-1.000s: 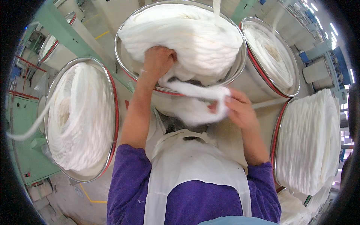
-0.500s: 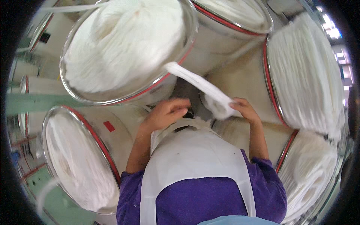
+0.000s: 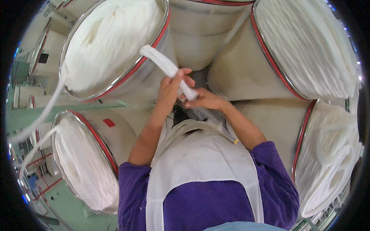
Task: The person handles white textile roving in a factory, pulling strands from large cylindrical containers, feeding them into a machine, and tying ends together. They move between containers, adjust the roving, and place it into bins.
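A thick, soft white strand of fibre sliver comes over the rim of the tall can at the upper left and runs down to my hands. My left hand grips it partway along, with the strand lying across the fingers. Just below and to the right, my right hand pinches the strand near its lower end, in front of my white apron. The fingertips of both hands nearly meet there. Coiled white sliver fills the can.
More sliver cans with red-banded metal rims surround me: one at the lower left, one at the upper right, one at the lower right. Loose strands hang at the left. A narrow dark gap lies between the cans.
My right hand has moved left, bringing the strand's end toward my left hand. My left hand, free before, has risen and taken hold of the strand. The view has shifted slightly.
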`<state>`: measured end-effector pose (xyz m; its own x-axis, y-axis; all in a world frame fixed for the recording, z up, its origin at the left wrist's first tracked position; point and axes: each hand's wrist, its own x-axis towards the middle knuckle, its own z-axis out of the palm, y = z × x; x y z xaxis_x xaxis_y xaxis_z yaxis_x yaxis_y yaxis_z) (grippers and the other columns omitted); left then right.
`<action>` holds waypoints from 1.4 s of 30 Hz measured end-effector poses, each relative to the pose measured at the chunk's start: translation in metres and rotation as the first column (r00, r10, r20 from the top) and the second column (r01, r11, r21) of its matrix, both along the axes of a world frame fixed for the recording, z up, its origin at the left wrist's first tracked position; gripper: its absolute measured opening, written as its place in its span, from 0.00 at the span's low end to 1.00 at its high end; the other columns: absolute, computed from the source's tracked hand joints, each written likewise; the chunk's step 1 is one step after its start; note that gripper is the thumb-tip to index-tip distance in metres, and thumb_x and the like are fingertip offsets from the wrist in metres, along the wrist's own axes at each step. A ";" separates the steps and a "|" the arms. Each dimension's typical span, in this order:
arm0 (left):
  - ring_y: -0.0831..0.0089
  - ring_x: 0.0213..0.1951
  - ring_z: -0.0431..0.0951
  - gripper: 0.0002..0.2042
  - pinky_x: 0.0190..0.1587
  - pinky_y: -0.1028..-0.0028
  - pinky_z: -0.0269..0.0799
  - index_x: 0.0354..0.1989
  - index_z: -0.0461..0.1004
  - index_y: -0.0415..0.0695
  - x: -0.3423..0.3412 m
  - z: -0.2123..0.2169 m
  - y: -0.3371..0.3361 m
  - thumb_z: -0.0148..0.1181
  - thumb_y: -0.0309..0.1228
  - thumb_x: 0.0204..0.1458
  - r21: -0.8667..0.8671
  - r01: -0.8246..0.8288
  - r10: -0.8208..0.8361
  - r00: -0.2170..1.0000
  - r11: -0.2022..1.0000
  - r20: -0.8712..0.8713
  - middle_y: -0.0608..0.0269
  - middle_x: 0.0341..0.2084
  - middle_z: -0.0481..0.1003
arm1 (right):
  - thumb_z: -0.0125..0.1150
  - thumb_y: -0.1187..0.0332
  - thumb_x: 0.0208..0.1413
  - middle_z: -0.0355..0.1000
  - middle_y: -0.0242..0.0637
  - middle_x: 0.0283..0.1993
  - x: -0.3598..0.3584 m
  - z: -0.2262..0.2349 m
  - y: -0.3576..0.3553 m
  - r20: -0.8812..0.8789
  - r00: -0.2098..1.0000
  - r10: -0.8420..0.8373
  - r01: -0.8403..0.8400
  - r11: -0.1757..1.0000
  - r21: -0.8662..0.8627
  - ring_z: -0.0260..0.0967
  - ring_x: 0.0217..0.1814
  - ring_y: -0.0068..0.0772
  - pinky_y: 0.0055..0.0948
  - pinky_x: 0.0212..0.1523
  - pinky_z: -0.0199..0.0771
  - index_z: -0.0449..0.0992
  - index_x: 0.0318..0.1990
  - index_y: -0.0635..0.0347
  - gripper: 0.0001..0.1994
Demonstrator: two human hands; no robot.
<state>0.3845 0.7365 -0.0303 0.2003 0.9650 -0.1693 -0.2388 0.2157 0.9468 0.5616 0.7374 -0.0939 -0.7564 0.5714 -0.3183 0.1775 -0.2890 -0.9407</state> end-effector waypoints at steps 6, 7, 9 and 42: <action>0.70 0.28 0.72 0.17 0.39 0.68 0.69 0.42 0.69 0.41 0.015 -0.005 -0.008 0.41 0.42 0.64 -0.057 -0.225 0.231 0.962 0.973 0.144 0.66 0.19 0.67 | 0.48 0.53 0.64 0.74 0.27 0.37 0.041 -0.043 -0.058 -0.020 0.996 -0.089 0.090 0.994 0.069 0.66 0.42 0.21 0.26 0.47 0.66 0.76 0.44 0.60 0.18; 0.72 0.25 0.69 0.17 0.36 0.69 0.67 0.40 0.69 0.41 0.018 -0.004 -0.005 0.41 0.42 0.64 -0.096 -0.251 0.266 0.939 0.963 0.218 0.68 0.18 0.65 | 0.48 0.53 0.64 0.74 0.26 0.37 0.045 -0.044 -0.065 -0.077 0.985 -0.153 0.161 0.982 0.100 0.66 0.41 0.22 0.26 0.46 0.66 0.76 0.43 0.60 0.19; 0.76 0.19 0.62 0.17 0.30 0.72 0.64 0.36 0.69 0.42 0.021 -0.003 -0.003 0.41 0.43 0.64 -0.147 -0.262 0.300 0.873 0.954 0.384 0.70 0.15 0.60 | 0.48 0.54 0.64 0.74 0.33 0.33 0.055 -0.050 -0.077 0.074 0.978 -0.195 0.186 0.976 0.115 0.67 0.35 0.25 0.28 0.39 0.67 0.76 0.41 0.59 0.17; 0.78 0.32 0.68 0.18 0.35 0.77 0.65 0.51 0.70 0.36 -0.024 -0.075 -0.054 0.48 0.38 0.61 -0.119 -0.234 0.237 0.971 0.965 0.012 0.65 0.29 0.70 | 0.61 0.60 0.49 0.74 0.39 0.42 0.193 0.109 -0.041 0.273 0.374 -0.886 0.079 0.324 0.943 0.71 0.45 0.44 0.39 0.49 0.70 0.75 0.45 0.54 0.16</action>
